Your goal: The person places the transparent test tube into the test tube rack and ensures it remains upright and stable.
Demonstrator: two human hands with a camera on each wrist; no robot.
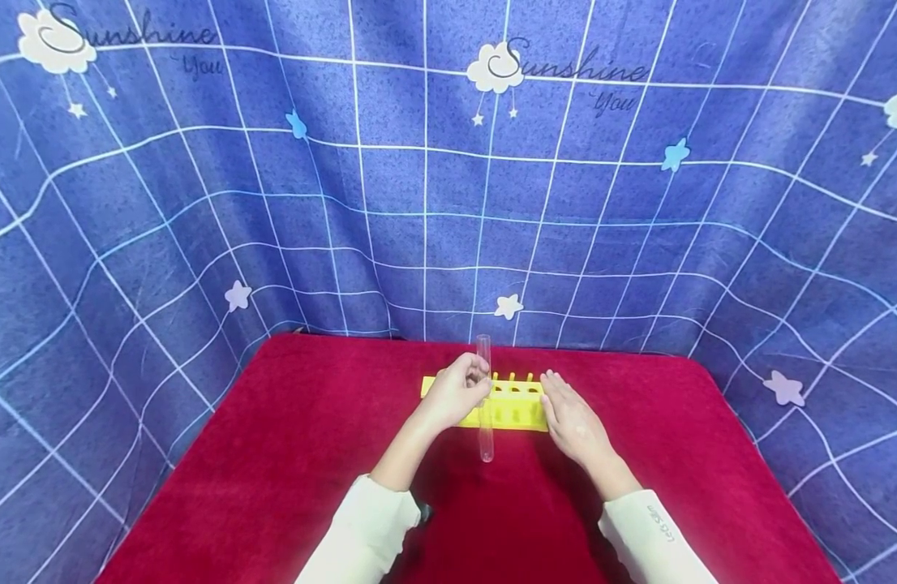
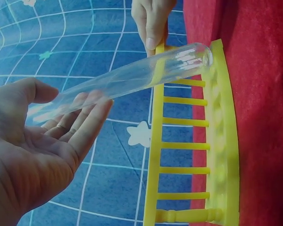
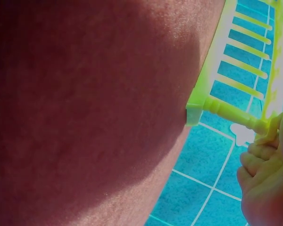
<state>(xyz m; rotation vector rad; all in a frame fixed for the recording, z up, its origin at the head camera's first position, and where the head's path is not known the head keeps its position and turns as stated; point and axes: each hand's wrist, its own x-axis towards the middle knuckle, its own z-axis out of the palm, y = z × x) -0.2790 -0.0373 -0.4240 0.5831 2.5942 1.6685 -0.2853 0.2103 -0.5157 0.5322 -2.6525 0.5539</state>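
A clear glass test tube [image 1: 486, 442] leans in front of the yellow test tube rack [image 1: 517, 403], its rounded end pointing down toward the near side. My left hand [image 1: 457, 395] holds the tube between thumb and curled fingers. In the left wrist view the tube [image 2: 132, 77] slants across the rack [image 2: 153, 188], outside its holes. At the rack's right end, my right hand [image 1: 576, 422] touches the corner with its fingers mostly straight. The right wrist view shows that hand [image 3: 266, 183] against the rack's end post [image 3: 231, 113]; the exact contact is partly hidden.
A red cloth [image 1: 288, 438] covers the table under the rack. Behind and at both sides hangs a blue gridded curtain [image 1: 390, 186] with stars and clouds. Several pegs [image 1: 512, 376] stand along the rack's back. A small dark object [image 1: 424, 513] shows at the left cuff.
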